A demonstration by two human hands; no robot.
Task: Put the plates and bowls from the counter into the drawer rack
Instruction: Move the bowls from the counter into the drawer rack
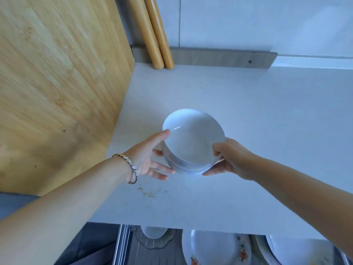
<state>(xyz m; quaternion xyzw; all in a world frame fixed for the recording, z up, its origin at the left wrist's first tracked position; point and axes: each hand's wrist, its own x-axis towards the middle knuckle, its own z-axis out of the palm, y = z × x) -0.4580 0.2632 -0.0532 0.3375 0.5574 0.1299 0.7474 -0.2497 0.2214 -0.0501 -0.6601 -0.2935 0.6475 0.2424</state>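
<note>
A stack of white bowls (193, 142) stands tilted on the white counter (267, 115), a little left of centre. My left hand (147, 159) lies against the stack's left side, thumb on the top rim and fingers stretched out beside the base. My right hand (229, 159) pinches the right side, thumb over the rim and fingers under the bottom bowl. Below the counter's front edge the drawer rack (124, 243) is pulled out. It holds a small white bowl (153, 232) and flower-patterned plates (215, 249).
A large bamboo cutting board (57, 83) leans at the left, close to the stack. Two wooden rolling pins (152, 35) lean against the back wall. Crumbs (148, 193) lie on the counter in front of the stack. More plates (298, 253) stand at the drawer's right.
</note>
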